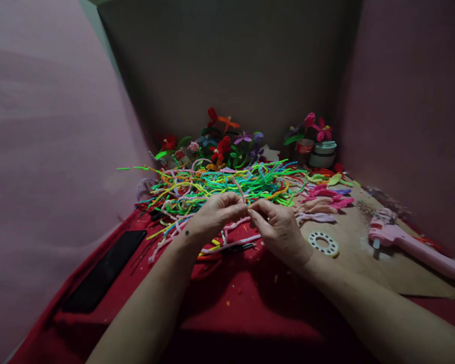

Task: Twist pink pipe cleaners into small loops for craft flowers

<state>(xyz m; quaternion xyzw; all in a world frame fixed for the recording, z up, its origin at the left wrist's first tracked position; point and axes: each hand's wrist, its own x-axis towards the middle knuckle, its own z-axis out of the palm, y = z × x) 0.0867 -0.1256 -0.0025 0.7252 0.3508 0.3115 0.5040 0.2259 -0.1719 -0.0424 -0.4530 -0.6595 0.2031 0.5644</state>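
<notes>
My left hand (222,215) and my right hand (276,227) meet above the red cloth (227,303), fingertips nearly touching. Both are closed in a pinch around a thin pale pink pipe cleaner (238,188), whose upper end sticks up past the left fingers. Its lower part is hidden between the fingertips. Right behind the hands spreads a loose heap of pipe cleaners (258,177) in green, yellow, blue, pink and orange.
A black phone (106,270) lies at left. On the cardboard (364,268) at right are a white ring with holes (323,243), a pink long-handled tool (409,242) and pink petal shapes (324,194). Fuzzy flowers (222,149) and a lidded jar (323,154) stand behind.
</notes>
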